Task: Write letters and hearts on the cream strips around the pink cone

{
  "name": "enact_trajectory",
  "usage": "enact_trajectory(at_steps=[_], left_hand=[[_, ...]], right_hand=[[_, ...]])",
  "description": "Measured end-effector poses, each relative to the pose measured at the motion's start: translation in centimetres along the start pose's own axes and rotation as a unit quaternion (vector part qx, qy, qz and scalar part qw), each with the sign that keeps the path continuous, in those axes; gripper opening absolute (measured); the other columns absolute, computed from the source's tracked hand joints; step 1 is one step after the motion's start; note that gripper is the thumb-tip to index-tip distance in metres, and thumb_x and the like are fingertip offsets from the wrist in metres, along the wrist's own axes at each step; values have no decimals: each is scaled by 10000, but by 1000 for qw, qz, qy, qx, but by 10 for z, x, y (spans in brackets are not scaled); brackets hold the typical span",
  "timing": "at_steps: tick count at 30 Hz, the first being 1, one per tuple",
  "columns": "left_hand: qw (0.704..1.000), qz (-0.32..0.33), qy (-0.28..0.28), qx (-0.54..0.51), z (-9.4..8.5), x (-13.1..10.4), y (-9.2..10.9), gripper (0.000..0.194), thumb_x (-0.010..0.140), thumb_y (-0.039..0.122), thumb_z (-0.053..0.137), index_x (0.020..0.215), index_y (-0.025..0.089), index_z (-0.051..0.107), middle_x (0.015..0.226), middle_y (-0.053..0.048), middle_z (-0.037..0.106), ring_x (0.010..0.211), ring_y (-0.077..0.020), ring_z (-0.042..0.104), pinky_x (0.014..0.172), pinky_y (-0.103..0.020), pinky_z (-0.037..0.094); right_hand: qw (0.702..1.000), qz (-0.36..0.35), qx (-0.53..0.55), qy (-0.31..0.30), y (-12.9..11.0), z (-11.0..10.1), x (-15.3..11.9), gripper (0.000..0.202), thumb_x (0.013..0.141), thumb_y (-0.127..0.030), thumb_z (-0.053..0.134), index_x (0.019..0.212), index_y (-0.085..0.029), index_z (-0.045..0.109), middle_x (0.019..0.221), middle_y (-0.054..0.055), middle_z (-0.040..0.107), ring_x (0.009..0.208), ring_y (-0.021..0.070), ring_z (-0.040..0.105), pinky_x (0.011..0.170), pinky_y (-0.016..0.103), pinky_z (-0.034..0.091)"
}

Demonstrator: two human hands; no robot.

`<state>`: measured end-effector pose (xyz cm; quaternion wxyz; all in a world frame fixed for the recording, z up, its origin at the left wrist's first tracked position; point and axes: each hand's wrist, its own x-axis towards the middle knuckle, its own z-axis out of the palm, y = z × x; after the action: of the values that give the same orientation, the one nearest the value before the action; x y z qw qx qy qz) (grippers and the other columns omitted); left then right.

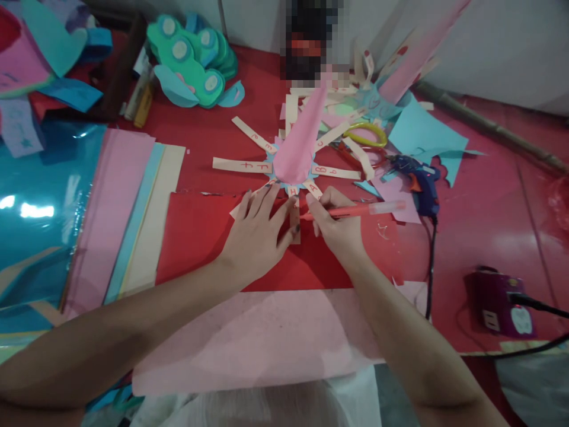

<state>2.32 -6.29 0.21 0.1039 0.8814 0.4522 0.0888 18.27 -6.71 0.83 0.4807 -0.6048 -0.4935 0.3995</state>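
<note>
A pink paper cone (299, 145) stands on a scalloped blue base, with cream paper strips (242, 165) fanning out around it. Red handwritten letters mark several strips. My left hand (258, 231) lies spread over the lower strips, its fingers holding one flat against the red sheet (288, 273). Between the fingers of my right hand (335, 222) is a red pen (355, 210), its tip beside the strip (295, 234) that points toward me. My fingers partly hide the lower strips.
Right of the cone lie yellow-handled scissors (367, 135) and a blue glue gun (420, 181) with a black cord. A purple power box (502, 302) sits farther right. Green paper shapes (191, 59) and coloured sheets (115, 201) are at left; another pink cone (413, 59) stands behind.
</note>
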Motion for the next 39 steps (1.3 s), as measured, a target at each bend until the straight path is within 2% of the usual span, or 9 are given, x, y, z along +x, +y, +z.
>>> enact_trajectory(at_steps=[8, 14, 21, 32, 39], left_hand=[[1000, 4, 5, 5, 1, 0, 2, 492, 953, 336, 450, 1395, 121, 483, 1492, -221, 394, 1398, -366, 359, 1143, -574, 275], [1000, 1, 2, 2, 0, 0, 1, 504, 947, 335, 463, 1401, 117, 476, 1500, -225, 385, 1405, -368, 350, 1148, -572, 271], [1000, 1, 0, 1, 1, 0, 2, 505, 944, 332, 468, 1399, 114, 478, 1498, -224, 388, 1406, -367, 350, 1151, -567, 268], [1000, 4, 6, -3, 0, 0, 1, 493, 943, 326, 469, 1389, 117, 487, 1493, -224, 395, 1404, -367, 353, 1148, -574, 273], [1000, 2, 5, -3, 1, 0, 2, 489, 947, 327, 457, 1386, 113, 494, 1487, -226, 403, 1399, -372, 358, 1144, -577, 278]], right_hand=[[998, -58, -22, -16, 5, 1, 0, 402, 832, -349, 615, 520, -214, 399, 396, -83, 446, 360, 42, 352, 425, 208, 348], [997, -53, -52, -12, 4, 0, -1, 392, 846, -336, 586, 522, -216, 402, 417, -77, 444, 392, 56, 383, 462, 222, 372], [996, -51, -76, -10, 7, 1, -1, 376, 849, -328, 575, 545, -218, 382, 429, -77, 435, 413, 62, 388, 467, 231, 346], [997, -30, -64, -33, 9, 1, -1, 410, 852, -448, 592, 578, -221, 389, 425, -72, 479, 410, 69, 431, 451, 227, 362], [996, -43, -72, -39, 7, 0, -1, 390, 853, -370, 585, 556, -221, 381, 423, -76, 459, 410, 63, 402, 456, 222, 357]])
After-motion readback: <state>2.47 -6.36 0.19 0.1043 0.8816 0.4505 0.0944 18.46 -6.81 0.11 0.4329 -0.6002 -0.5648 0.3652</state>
